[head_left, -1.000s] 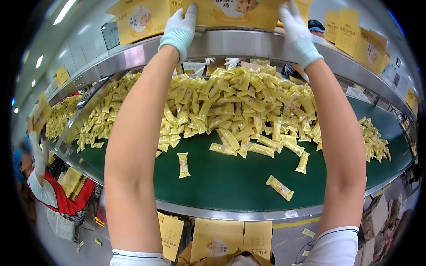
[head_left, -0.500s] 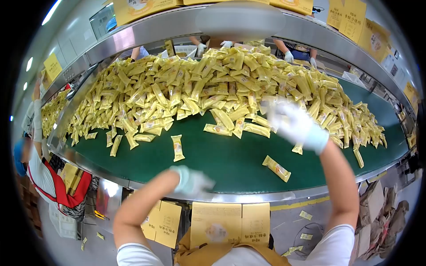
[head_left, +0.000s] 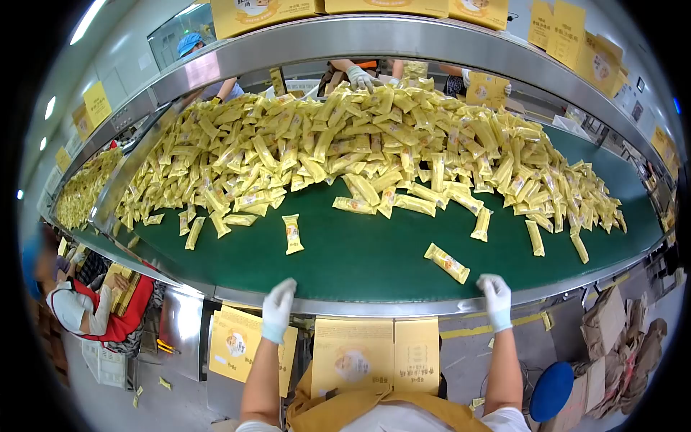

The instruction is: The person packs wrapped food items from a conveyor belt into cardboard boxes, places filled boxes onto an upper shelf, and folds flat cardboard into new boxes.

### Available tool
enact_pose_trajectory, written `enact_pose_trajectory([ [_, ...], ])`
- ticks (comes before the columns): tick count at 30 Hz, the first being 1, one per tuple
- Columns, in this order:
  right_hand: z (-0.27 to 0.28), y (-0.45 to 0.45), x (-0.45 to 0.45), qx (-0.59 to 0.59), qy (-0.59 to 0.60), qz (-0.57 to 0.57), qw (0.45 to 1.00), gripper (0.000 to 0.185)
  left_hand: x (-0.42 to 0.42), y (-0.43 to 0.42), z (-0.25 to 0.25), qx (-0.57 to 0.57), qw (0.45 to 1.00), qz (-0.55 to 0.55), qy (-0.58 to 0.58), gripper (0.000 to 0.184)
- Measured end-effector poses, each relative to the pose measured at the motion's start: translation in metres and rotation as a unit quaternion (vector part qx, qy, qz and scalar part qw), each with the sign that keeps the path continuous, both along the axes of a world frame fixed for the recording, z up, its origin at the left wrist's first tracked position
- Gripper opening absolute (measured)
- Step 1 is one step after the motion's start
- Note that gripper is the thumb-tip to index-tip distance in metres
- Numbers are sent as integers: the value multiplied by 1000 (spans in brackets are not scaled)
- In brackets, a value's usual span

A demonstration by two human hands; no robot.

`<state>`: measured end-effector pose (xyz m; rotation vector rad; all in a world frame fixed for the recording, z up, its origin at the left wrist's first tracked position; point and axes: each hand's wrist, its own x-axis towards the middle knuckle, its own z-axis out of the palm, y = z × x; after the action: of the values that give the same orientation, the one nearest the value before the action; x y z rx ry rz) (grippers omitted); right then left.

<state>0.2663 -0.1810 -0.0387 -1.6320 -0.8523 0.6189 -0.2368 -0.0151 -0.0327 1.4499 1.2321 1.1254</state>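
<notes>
My left hand (head_left: 278, 309), in a white glove, is at the near metal edge of the green belt, its fingers drawn together with nothing visible in them. At the same edge farther right, my gloved right hand (head_left: 495, 301) has its fingers curled in, and no item shows in it. A single yellow snack packet (head_left: 447, 263) lies on the belt just left of my right hand. Up from my left hand lies another loose packet (head_left: 291, 234). Beyond them spreads a large heap of yellow packets (head_left: 345, 137). A yellow printed carton (head_left: 353, 360) is upright in front of my body.
Flattened cartons (head_left: 234, 342) stand left of the upright carton. A metal beam (head_left: 302, 47) crosses over the heap, with boxes on top. Co-workers' gloved hands (head_left: 360, 77) show behind the heap. A person in a red apron (head_left: 137, 306) sits at left. A blue stool (head_left: 552, 391) is at right.
My right hand has pulled back from the heap to the near belt edge. My left hand has moved left and down. Packets at the right of the heap have shifted toward me.
</notes>
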Motion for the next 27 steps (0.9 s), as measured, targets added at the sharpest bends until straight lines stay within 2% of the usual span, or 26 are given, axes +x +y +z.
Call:
enact_pose_trajectory([
  [1,0,17,14,49,-35,-2,998,26,5,22,-1,26,999,6,-32,32],
  [2,17,35,17,50,-69,18,996,30,9,49,5,77,997,-21,11,33],
  [3,41,56,17,51,-102,38,993,35,26,65,35,108,993,-38,41,35],
  [4,67,79,18,29,-208,62,976,39,32,104,25,189,978,-69,60,39],
  [5,87,106,20,4,-311,86,947,43,50,121,64,179,964,-72,181,44],
  [7,104,167,28,-9,-320,132,938,51,87,177,80,193,965,-98,150,51],
  [8,112,199,31,-19,-333,138,932,53,106,197,106,190,950,-110,222,57],
  [9,120,230,33,-30,-348,143,926,57,123,227,109,197,941,-113,253,63],
  [12,125,316,44,-52,-323,158,932,66,168,296,128,176,934,-111,291,74],
  [14,117,370,62,-85,-341,172,920,72,189,344,124,154,916,-90,359,80],
  [16,99,414,77,-107,-330,177,921,76,207,381,119,133,911,-123,372,77],
  [17,95,427,75,-112,-312,170,928,77,215,402,111,148,897,-152,387,79],
  [21,93,462,62,-181,-270,124,938,79,244,443,85,95,878,-145,446,84],
  [23,82,477,62,-170,-291,110,935,72,252,469,65,162,874,-159,430,83],
  [25,65,494,74,-158,-333,125,921,61,263,481,55,213,847,-138,467,83],
  [26,40,513,101,-106,-449,175,870,51,268,484,57,181,845,-136,484,86],
  [27,26,524,117,-76,-478,182,856,50,272,488,54,175,847,-147,479,88],
])
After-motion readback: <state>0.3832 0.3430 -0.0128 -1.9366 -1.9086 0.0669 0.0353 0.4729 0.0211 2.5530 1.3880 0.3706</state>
